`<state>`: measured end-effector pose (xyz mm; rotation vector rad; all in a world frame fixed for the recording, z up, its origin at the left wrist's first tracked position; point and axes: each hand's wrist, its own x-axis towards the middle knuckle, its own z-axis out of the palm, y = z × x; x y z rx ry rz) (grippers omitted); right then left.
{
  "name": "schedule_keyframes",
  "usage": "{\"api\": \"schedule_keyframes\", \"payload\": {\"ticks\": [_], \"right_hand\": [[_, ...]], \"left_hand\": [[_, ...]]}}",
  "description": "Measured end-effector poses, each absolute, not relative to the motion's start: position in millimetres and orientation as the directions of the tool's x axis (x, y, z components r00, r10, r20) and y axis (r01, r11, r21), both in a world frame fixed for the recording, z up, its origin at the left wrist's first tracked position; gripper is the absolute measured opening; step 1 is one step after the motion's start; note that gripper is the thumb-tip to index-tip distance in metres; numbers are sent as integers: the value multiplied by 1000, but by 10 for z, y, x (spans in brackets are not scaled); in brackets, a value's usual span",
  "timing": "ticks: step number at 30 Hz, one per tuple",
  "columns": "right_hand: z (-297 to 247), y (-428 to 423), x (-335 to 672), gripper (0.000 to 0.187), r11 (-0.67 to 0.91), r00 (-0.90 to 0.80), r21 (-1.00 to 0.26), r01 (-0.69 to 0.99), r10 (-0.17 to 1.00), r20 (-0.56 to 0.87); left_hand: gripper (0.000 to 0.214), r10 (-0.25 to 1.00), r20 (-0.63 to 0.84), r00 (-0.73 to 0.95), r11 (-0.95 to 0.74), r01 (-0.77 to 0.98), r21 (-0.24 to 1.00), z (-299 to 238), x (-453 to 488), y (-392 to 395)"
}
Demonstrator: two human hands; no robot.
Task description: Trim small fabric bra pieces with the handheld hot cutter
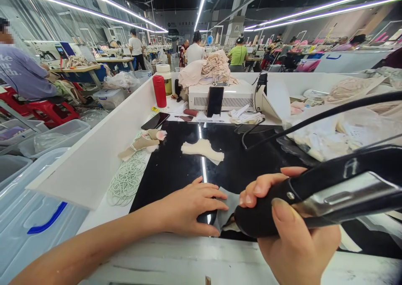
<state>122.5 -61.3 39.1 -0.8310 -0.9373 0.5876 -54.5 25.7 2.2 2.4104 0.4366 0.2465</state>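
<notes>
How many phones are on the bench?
2: one phone stands upright in front of the white box; the other phone lies near the red bottle. More could be hidden under the fabric pile.

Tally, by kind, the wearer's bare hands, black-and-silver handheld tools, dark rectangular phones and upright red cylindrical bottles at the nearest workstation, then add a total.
Wearer's bare hands: 2
Black-and-silver handheld tool: 1
Dark rectangular phones: 2
Upright red cylindrical bottle: 1
Total: 6
</notes>
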Motion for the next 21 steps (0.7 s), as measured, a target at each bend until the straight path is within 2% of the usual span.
{"api": "schedule_keyframes", "payload": {"ticks": [5, 9, 12, 16, 21], "right_hand": [[472, -577, 1274, 34, 528, 492, -846, -75, 758, 429], [623, -456, 1432, 38, 566, 680, -824, -35, 618, 395], [669, -379, 1540, 41, 564, 742, -825, -25, 564, 363], [627, -338, 1560, 43, 565, 728, -824, -28, 577, 371], [538, -338, 1529, 44, 586, 691, -810, -42, 603, 400]], "left_hand": [[53, 358, 57, 932, -721, 237, 652, 50, -574, 264], [32, 387, 121, 914, -723, 219, 656, 69, -584, 261], [38, 403, 156, 902, -735, 217, 642, 40, -534, 235], [49, 355, 134, 925, -791, 221, 571, -45, -455, 200], [47, 350, 137, 927, -822, 234, 519, -99, -457, 194]]}}
